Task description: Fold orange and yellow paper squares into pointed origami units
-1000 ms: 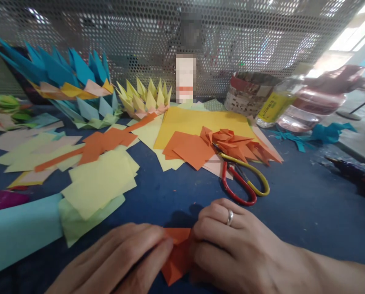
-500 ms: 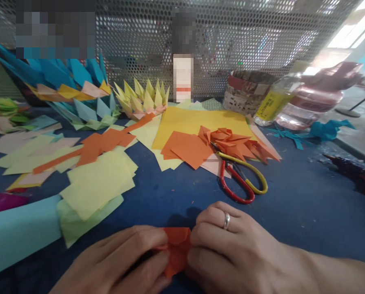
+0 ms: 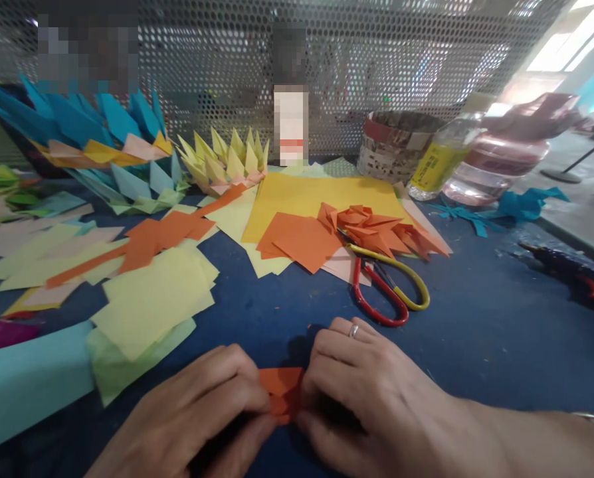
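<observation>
The small orange paper (image 3: pixel 283 393) lies at the near middle of the blue bench (image 3: pixel 257 312), between the two hands, and less of it shows than a second ago: the point that reached toward the near edge is gone from sight, leaving a short, creased band. The left hand (image 3: pixel 202 405) grips its left end with bunched fingertips, and the right hand (image 3: pixel 371 392) pinches its right end; both sets of knuckles are arched higher than before. A smooth metal ring (image 3: pixel 353 330) circles a right-hand finger. Just beyond, the scissors (image 3: pixel 385 287), with one red and one yellow looped handle, lie where they were. Their blades run beneath folded orange pieces (image 3: pixel 371 229), sharp-pointed and crisply creased, next to flat orange squares (image 3: pixel 304 239) on a smooth yellow sheet (image 3: pixel 321 192). To the left are overlapping pale yellow squares (image 3: pixel 152 299), matte and slightly curled, and an orange strip (image 3: pixel 162 236) with squarish flaps. Farther left stand a tiered blue paper form (image 3: pixel 98 126) with long spikes and a yellow spiky ring (image 3: pixel 227 162). Far right are a rough-textured round container (image 3: pixel 391 153) and a clear bottle (image 3: pixel 436 166) with a yellow label. Behind stands a perforated grey panel (image 3: pixel 217 66).
</observation>
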Demonstrator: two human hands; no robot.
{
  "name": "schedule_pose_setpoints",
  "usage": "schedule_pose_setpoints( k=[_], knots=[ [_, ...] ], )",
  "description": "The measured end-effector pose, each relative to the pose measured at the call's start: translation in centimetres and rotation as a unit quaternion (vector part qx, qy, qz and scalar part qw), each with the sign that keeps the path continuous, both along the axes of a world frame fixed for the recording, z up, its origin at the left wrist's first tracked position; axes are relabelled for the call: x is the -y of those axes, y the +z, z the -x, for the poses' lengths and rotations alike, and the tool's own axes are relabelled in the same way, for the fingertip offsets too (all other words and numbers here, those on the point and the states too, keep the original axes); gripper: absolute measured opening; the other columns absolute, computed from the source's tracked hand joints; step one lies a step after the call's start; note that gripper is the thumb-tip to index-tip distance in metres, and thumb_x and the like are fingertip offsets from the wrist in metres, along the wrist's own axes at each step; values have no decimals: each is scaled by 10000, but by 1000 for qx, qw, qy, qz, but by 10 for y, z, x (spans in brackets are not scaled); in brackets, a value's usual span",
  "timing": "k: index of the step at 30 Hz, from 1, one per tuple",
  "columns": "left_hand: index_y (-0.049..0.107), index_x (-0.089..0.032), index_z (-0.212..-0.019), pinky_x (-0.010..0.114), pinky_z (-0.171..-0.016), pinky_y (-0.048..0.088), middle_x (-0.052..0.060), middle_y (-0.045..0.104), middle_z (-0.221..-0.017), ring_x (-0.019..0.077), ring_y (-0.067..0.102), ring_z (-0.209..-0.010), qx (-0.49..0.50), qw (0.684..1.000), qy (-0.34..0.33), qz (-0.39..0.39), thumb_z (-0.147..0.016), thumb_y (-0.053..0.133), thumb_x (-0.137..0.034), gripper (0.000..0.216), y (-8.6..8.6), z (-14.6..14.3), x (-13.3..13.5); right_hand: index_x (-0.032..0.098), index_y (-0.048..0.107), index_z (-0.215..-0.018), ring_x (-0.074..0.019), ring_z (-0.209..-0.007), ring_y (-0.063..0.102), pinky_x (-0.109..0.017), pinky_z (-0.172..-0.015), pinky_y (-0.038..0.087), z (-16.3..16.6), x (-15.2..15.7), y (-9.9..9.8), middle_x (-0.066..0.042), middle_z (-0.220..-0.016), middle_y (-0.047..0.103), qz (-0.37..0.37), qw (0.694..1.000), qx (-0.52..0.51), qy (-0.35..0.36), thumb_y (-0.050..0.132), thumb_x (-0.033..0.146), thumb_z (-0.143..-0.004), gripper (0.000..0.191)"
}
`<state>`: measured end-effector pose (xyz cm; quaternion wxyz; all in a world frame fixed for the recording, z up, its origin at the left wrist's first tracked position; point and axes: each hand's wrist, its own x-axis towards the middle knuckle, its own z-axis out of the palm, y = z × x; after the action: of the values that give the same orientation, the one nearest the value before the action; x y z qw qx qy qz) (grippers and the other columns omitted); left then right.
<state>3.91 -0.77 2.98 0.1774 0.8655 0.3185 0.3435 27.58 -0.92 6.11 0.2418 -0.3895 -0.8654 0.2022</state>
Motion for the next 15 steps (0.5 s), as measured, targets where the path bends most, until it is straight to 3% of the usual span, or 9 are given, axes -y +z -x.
schedule_pose_setpoints(
  k=[8, 12, 15],
  knots=[
    [595, -236, -992, 192, -727, 532, -14, 678, -899, 102, 689, -795, -59, 997, 17, -45, -1101, 451, -189, 187, -5, 4, 0, 175, 581, -748, -131, -728, 557, -280, -699, 436, 0, -2, 1, 22, -787, 625, 33, 999, -6, 17, 738, 101, -914, 240],
    [603, -232, -1015, 190, -814, 530, -9, 685, -939, 103, 696, -844, -73, 994, 30, -75, -1121, 439, -227, 195, -8, 2, -1, 174, 578, -750, -132, -732, 559, -278, -687, 430, -2, 0, 4, 16, -798, 626, 33, 999, -2, 10, 733, 104, -928, 247],
    [578, -236, -972, 171, -769, 505, -24, 656, -883, 90, 669, -797, -75, 995, 22, -67, -1127, 417, -213, 225, -6, 0, -3, 177, 568, -747, -135, -734, 558, -285, -706, 432, -2, -1, 3, 15, -799, 621, 36, 999, 0, 14, 728, 121, -942, 258]
  ],
)
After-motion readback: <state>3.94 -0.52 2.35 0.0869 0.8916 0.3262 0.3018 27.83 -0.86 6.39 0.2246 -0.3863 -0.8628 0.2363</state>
